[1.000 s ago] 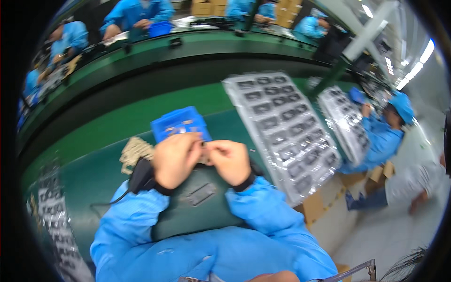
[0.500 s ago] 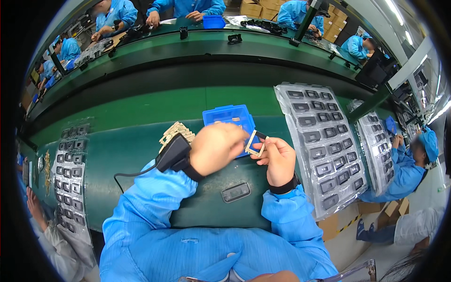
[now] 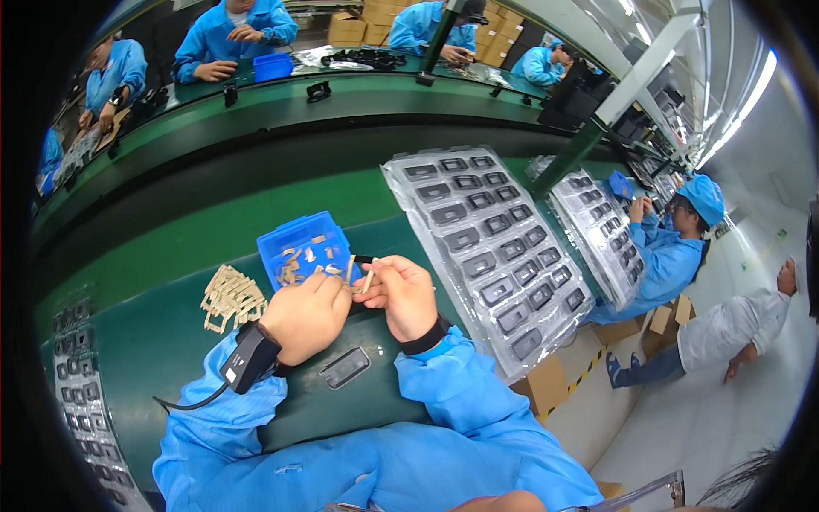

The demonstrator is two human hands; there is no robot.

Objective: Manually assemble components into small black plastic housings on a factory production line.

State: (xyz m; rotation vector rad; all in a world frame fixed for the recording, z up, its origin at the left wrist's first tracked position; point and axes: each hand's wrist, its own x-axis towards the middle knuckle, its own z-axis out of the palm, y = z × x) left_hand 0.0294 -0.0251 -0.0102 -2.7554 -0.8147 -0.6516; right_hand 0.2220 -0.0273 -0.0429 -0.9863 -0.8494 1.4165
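Observation:
A thin beige rectangular frame (image 3: 368,280) with a black strip along its far side is held up just right of the bin. My right hand (image 3: 404,294) pinches it between thumb and fingers. At its near left corner, the curled fingers of my left hand (image 3: 309,317) close on it, fingertips partly hidden. The blue bin (image 3: 271,241) beyond my left hand holds several small beige scraps. A pile of similar beige frames (image 3: 232,297) lies left of the bin. Nearer me, a dark rectangular part with a clear-looking face (image 3: 345,369) lies on the green table.
To the right lies a clear plastic tray (image 3: 401,175) of dark rectangular parts, with another tray (image 3: 589,232) beyond it. A further tray (image 3: 85,375) is at the left edge. A co-worker (image 3: 678,243) sits right; others work across the bench. A green post (image 3: 570,158) rises between the right trays.
The view has turned to the right. My left hand has come from above the bin to the frame's near corner. The right hand still holds the frame.

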